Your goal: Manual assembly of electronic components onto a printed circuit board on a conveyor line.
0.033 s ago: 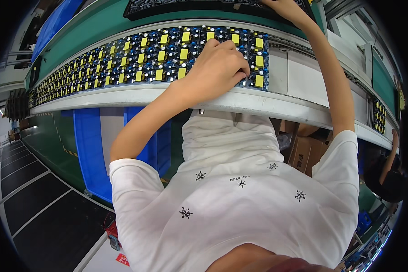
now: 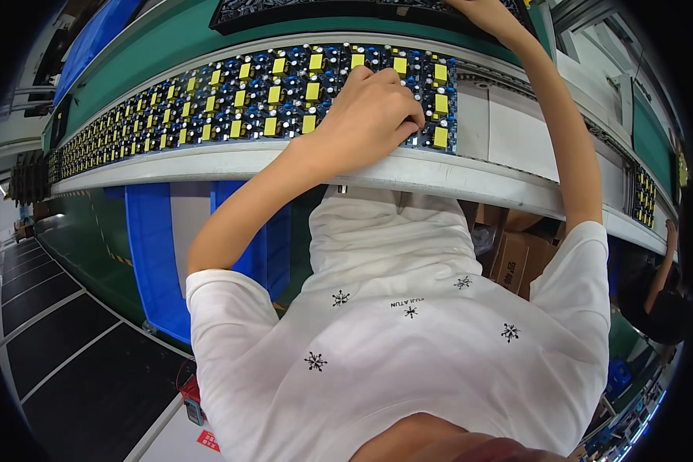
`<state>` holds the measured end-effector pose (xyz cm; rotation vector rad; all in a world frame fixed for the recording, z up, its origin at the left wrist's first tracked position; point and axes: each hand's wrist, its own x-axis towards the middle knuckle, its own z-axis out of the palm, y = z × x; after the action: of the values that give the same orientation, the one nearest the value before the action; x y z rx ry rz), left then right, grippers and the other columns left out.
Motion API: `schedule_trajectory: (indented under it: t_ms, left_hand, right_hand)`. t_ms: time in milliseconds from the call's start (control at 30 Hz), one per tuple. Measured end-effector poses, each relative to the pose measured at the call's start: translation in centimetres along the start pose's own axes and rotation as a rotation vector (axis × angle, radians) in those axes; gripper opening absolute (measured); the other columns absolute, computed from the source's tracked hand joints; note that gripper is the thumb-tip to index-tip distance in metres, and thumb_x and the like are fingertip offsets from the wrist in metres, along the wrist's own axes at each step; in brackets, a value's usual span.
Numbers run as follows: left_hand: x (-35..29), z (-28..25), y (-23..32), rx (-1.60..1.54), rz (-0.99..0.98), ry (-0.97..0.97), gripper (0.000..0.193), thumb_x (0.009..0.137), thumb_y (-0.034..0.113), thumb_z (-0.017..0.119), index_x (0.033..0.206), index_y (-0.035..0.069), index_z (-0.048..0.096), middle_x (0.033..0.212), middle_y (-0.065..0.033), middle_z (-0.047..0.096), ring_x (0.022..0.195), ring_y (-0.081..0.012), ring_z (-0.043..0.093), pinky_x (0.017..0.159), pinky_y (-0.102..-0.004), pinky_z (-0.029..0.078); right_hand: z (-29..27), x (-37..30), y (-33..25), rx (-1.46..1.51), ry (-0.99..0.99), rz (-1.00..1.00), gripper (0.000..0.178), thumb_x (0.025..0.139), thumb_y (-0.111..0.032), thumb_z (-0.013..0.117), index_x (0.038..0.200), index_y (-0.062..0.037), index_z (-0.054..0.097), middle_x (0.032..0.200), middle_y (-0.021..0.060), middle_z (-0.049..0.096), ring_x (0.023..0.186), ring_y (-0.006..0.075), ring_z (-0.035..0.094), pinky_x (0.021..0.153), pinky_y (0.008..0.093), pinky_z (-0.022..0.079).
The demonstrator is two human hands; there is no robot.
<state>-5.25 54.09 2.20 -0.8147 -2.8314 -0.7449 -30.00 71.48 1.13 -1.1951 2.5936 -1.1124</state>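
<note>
My left hand [image 2: 373, 112] rests over a long row of blue circuit boards [image 2: 239, 108] that carry yellow block parts, small round capacitors and blue parts. Its fingers are curled down, with the thumb close to the index finger, at the right end of the row. What they hold, if anything, is hidden beneath the hand. My right hand [image 2: 491, 17] reaches to the far side, at the right part of a black tray [image 2: 300, 21] full of small dark parts. The picture's top edge cuts off most of its fingers, so their grip does not show.
The boards lie on a conveyor with a pale metal rail [image 2: 231, 160] along its near side. Blue bins [image 2: 150, 254] stand below at the left, and a cardboard box [image 2: 520, 262] sits under the line. At far right, more boards [image 2: 644, 199] are near another person's arm [image 2: 661, 269].
</note>
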Motion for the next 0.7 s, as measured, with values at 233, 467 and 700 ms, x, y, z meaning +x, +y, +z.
schedule_trajectory:
  t_ms: [233, 467, 700]
  left_hand:
    - [0.2, 0.3, 0.4, 0.057, 0.019, 0.050, 0.007, 0.079, 0.008, 0.068, 0.085, 0.007, 0.072, 0.082, -0.0020, 0.067, 0.090, -0.0201, 0.056, 0.085, -0.0365, 0.036]
    - [0.4, 0.2, 1.0, 0.140, 0.028, 0.041, 0.007, 0.076, 0.005, 0.069, 0.082, 0.007, 0.071, 0.080, -0.0025, 0.066, 0.088, -0.0207, 0.056, 0.082, -0.0368, 0.037]
    - [0.5, 0.3, 1.3, 0.103, 0.088, 0.134, 0.012, 0.073, 0.000, 0.060, 0.079, 0.007, 0.067, 0.072, -0.0038, 0.067, 0.082, -0.0217, 0.056, 0.075, -0.0381, 0.037]
  right_hand:
    - [-0.2, -0.4, 0.0, 0.012, 0.110, 0.003, 0.015, 0.088, -0.012, 0.059, 0.092, 0.0018, 0.065, 0.074, 0.0071, 0.065, 0.069, 0.0132, 0.059, 0.065, 0.0289, 0.048]
    - [-0.3, -0.9, -0.9, 0.213, 0.148, 0.081, 0.012, 0.087, -0.006, 0.060, 0.093, 0.0036, 0.064, 0.081, 0.0088, 0.069, 0.076, 0.0130, 0.065, 0.069, 0.0257, 0.051]
    - [-0.5, -1.1, -1.1, 0.262, 0.160, 0.067, 0.010, 0.087, -0.004, 0.060, 0.093, 0.0036, 0.063, 0.083, 0.0090, 0.070, 0.078, 0.0141, 0.066, 0.070, 0.0259, 0.052]
